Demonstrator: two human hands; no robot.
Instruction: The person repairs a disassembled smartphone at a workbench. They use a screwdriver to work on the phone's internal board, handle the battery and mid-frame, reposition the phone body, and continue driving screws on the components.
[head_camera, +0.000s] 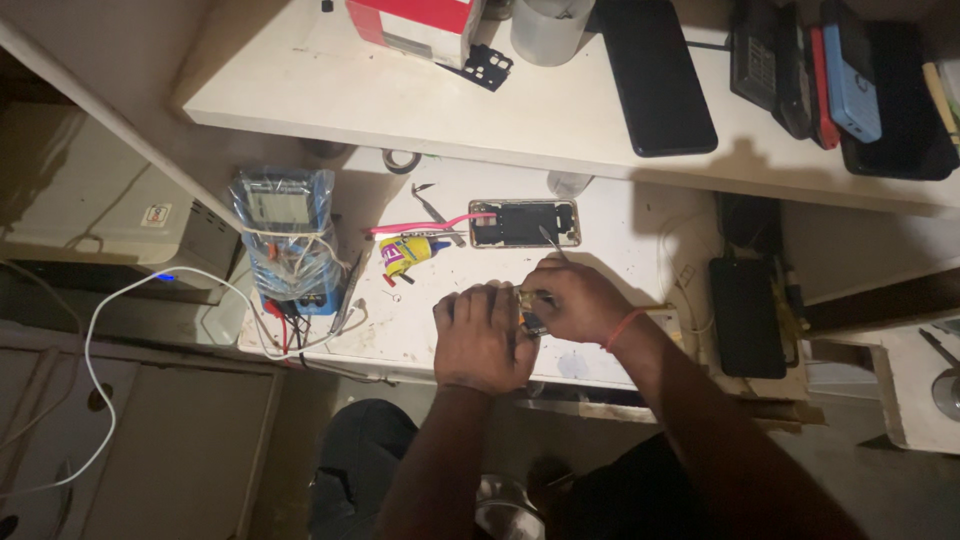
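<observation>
The white workbench (420, 330) fills the middle, with a shelf (450, 110) over its far edge that carries a long black phone (655, 75), a red box (415, 22) and a tray of handsets (850, 70), kept up out of the working space. On the left of the bench a meter wrapped in clear plastic (283, 240) stands with its leads trailing to the front edge, close enough to reach. A black slab (745, 315) lies at the right end.

Just behind the hands lies an opened phone (524, 223), back off and insides up, flat so its parts stay put. A pink pry tool (425, 226), tweezers (432, 207) and a yellow glue tube (408, 253) lie just to its left.

The left hand (482, 335) is curled down, pinning a small part (532, 322) to the bench (mostly hidden, only a sliver shows between the hands). The right hand (580, 300) is closed around a thin metal tool (550, 240) whose free end points toward the opened phone; its working end meets the part, the left hand steadying it.
</observation>
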